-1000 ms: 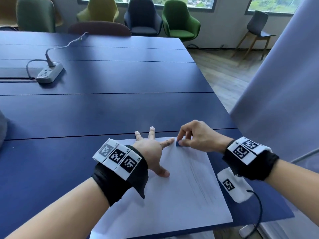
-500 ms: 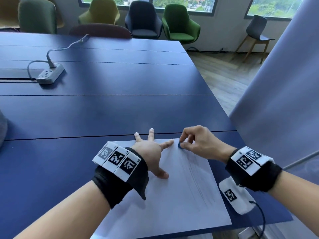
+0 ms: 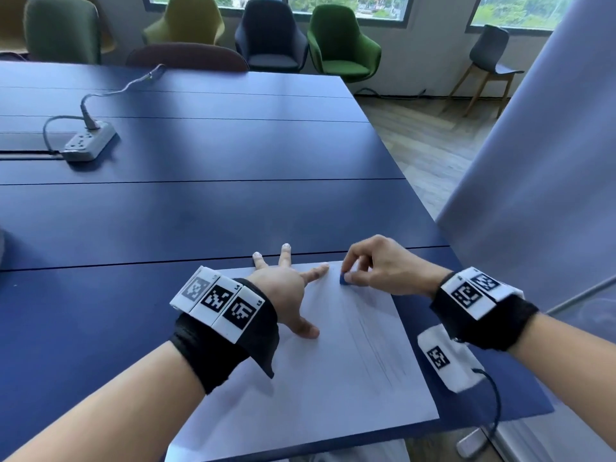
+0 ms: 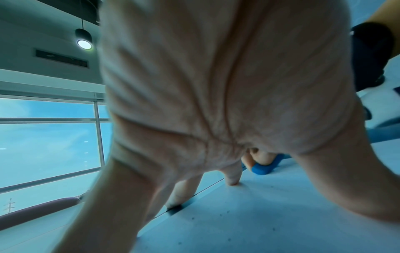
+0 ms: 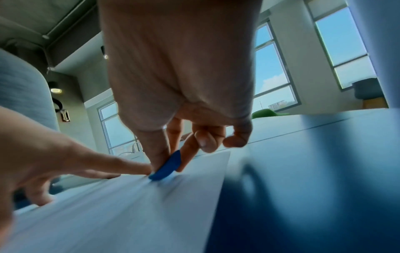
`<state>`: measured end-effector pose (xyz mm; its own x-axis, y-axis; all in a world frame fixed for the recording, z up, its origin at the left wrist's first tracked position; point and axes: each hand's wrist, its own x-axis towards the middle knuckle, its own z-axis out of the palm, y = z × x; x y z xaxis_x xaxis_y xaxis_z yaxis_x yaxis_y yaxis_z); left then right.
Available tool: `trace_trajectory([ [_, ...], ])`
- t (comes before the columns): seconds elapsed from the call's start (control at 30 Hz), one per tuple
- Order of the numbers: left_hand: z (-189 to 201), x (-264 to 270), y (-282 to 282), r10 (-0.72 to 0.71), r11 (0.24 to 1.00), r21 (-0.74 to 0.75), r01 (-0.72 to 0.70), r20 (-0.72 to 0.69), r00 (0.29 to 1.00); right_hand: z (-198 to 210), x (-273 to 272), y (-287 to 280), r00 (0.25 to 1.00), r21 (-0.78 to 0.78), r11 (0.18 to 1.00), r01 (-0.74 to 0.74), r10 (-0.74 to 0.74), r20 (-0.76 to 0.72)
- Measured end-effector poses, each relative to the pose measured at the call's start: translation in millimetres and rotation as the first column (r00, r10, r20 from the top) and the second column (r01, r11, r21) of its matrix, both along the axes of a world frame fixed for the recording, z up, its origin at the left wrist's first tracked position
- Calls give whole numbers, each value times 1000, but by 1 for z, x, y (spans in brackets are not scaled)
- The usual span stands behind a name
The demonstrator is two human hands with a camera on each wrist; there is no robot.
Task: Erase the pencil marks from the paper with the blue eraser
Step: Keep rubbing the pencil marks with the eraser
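blue table (image 3: pixel 233 211); small blue eraser (image 3: pixel 343 279) pinched on white paper (image 3: pixel 333 378), left fingers (image 3: pixel 315 273) spread flat

The left hand (image 3: pixel 283 288) is lying spread across the paper's (image 3: pixel 326 378) far left part, its forefinger reaching almost to the eraser (image 3: pixel 343 280), so the way in from the left is being blocked. The right hand (image 3: pixel 386 268) is covering the far right corner. Below both hands the sheet is lying open down to the table (image 3: pixel 200 211) edge. Beyond the paper the tabletop is running bare, with only a power strip (image 3: pixel 88 143) sitting well off at the far left.
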<state>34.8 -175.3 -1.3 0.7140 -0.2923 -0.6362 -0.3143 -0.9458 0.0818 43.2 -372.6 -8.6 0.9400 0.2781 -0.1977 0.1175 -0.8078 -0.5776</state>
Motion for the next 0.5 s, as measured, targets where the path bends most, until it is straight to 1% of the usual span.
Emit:
trace_trajectory([
  [0.07, -1, 0, 0, 3, 1000, -3, -3, -1, 1000, -3, 7, -1, 993, 14, 996, 83, -84, 80],
  [0.13, -2, 0, 0, 4, 1000, -2, -4, 2, 1000, -8, 2, -2, 992, 59, 994, 90, -95, 80],
  [0.2, -2, 0, -1, -2, 1000, 7, 2, 7, 1000, -6, -9, -4, 1000, 69, 998, 4, -4, -11],
  [0.27, -3, 0, -1, -3, 1000, 12, 3, 10, 1000, 0, -12, -4, 990, 48, 997, -66, 72, -118],
  [0.3, -3, 0, 0, -2, 1000, 13, 2, 12, 1000, 3, -10, -4, 990, 31, 997, -71, 74, -116],
  [0.37, -4, 1, -1, -3, 1000, 12, 3, 17, 1000, 1, -2, -4, 1000, 4, 1000, -11, 12, -22],
  [0.43, -5, 2, -1, 1, 1000, 11, -1, 18, 1000, -4, -1, -3, 997, 26, 998, 55, -57, 57],
  [0.47, -5, 2, -1, 1, 1000, 14, -1, 18, 1000, -7, -6, -2, 996, 56, 997, 58, -61, 59],
  [0.5, -5, 2, -1, 1, 1000, 18, -1, 18, 1000, -8, -12, -2, 999, 78, 996, 30, -33, 37],
])
